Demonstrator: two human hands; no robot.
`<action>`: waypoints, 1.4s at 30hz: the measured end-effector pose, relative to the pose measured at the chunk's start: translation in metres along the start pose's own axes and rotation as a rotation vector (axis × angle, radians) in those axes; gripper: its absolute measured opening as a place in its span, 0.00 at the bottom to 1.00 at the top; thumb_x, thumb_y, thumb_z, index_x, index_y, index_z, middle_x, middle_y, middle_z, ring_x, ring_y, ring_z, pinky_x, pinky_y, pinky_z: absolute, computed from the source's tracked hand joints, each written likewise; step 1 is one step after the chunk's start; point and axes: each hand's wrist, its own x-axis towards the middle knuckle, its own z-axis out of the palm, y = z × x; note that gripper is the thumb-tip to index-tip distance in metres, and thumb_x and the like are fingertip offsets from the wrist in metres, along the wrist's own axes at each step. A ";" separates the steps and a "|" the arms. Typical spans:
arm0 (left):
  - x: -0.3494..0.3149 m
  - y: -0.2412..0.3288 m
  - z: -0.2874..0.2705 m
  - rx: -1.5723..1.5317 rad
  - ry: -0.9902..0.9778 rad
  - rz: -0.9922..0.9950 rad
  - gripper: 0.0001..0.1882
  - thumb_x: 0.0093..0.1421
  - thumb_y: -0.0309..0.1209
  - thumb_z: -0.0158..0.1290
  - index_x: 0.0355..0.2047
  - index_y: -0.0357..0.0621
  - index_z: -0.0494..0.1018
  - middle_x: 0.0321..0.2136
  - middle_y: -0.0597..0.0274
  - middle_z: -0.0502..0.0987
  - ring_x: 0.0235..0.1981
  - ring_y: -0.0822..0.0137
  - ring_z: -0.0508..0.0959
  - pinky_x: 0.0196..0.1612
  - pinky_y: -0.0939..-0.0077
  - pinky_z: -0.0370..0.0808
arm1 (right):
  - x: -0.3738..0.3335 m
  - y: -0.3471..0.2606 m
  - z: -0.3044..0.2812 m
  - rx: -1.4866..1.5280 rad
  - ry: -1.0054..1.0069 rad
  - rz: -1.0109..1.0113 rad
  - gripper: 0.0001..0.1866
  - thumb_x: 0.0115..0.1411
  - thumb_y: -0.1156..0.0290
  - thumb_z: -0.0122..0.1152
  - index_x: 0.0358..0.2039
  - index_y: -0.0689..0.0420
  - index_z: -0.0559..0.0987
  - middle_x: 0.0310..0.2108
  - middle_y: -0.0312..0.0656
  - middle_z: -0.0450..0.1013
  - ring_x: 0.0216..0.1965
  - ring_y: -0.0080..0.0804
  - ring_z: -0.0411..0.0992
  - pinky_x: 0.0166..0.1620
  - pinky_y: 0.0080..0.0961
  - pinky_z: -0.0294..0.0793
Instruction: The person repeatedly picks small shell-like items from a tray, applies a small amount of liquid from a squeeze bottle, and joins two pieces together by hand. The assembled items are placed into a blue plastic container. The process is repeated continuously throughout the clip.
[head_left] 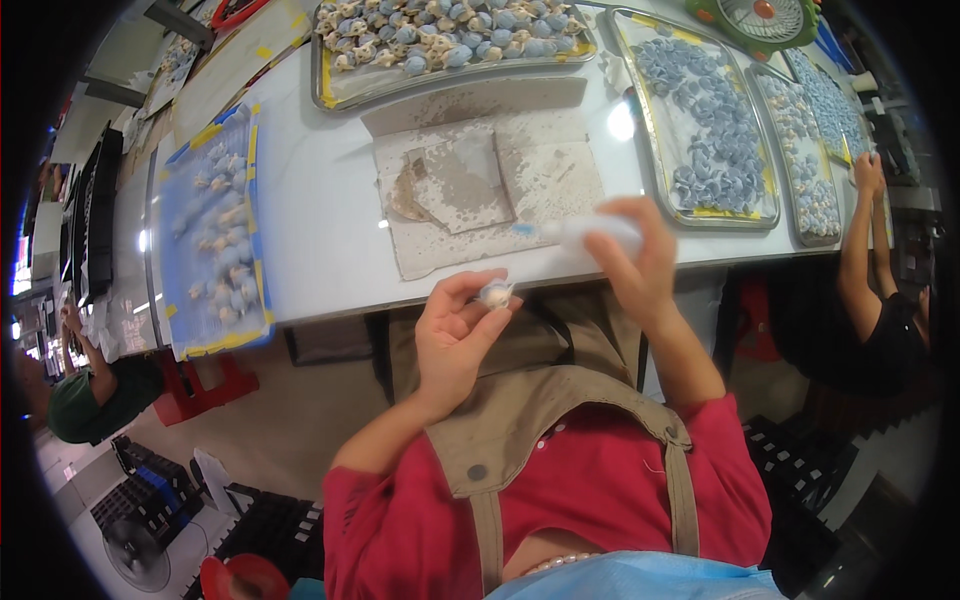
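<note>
Near the table's front edge, my left hand point(450, 335) pinches a small cream and blue-grey figurine point(497, 293) between thumb and fingers. My right hand point(645, 265) is wrapped round a white squeeze bottle point(605, 233), blurred by motion. The bottle lies nearly level, its blue tip pointing left, above and to the right of the figurine and apart from it. Beyond both hands, a stained cardboard sheet point(560, 180) with a raised back flap rests on the white table point(320, 200). A smaller worn piece of card point(465, 180) lies on it.
A metal tray point(318, 70) of similar figurines stands at the back. On the right, another tray point(730, 221) holds blue-grey pieces, with more trays beyond. A blue tray point(182, 275) of figurines lies left. Co-workers sit at both sides; a green fan point(765, 10) stands back right.
</note>
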 end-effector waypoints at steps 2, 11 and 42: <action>0.000 0.003 0.001 0.027 -0.036 0.053 0.19 0.54 0.14 0.49 0.46 0.37 0.62 0.49 0.50 0.67 0.43 0.64 0.75 0.45 0.77 0.72 | 0.014 0.012 0.019 0.013 0.007 0.076 0.10 0.48 0.69 0.63 0.29 0.60 0.75 0.26 0.42 0.71 0.30 0.39 0.67 0.34 0.29 0.66; 0.005 0.002 0.000 0.027 -0.110 0.074 0.19 0.53 0.12 0.48 0.45 0.37 0.62 0.49 0.49 0.66 0.43 0.64 0.74 0.46 0.75 0.72 | 0.056 0.047 0.003 -0.313 0.048 -0.128 0.08 0.54 0.68 0.57 0.29 0.59 0.77 0.29 0.44 0.75 0.34 0.41 0.70 0.39 0.33 0.68; 0.006 -0.007 0.009 -0.023 -0.078 -0.040 0.19 0.54 0.16 0.50 0.47 0.34 0.63 0.47 0.52 0.69 0.41 0.66 0.74 0.45 0.77 0.71 | 0.063 0.032 -0.065 -0.208 -0.037 0.115 0.12 0.50 0.77 0.61 0.37 0.60 0.78 0.27 0.33 0.73 0.27 0.17 0.68 0.30 0.15 0.68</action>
